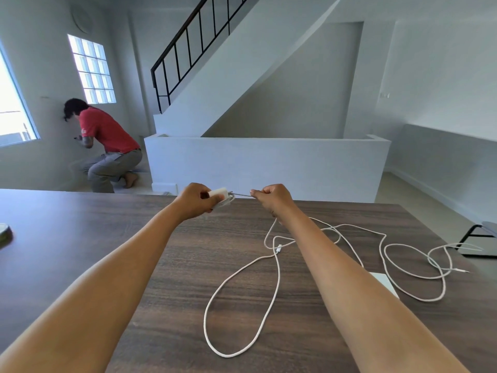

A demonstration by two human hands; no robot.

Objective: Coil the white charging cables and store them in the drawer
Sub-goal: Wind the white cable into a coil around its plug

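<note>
My left hand grips a white charger block with a few turns of cable wound on it, held above the far edge of the dark wooden table. My right hand pinches the white cable, which runs taut from the block to my fingers. The rest of that cable drops from my right hand into a large loose loop on the table. A second white cable lies in tangled loops at the right. No drawer is in view.
A flat white object lies on the table beside my right forearm. A round object sits at the table's left edge. A black-framed stool stands off the right side. A person in a red shirt crouches by the far wall.
</note>
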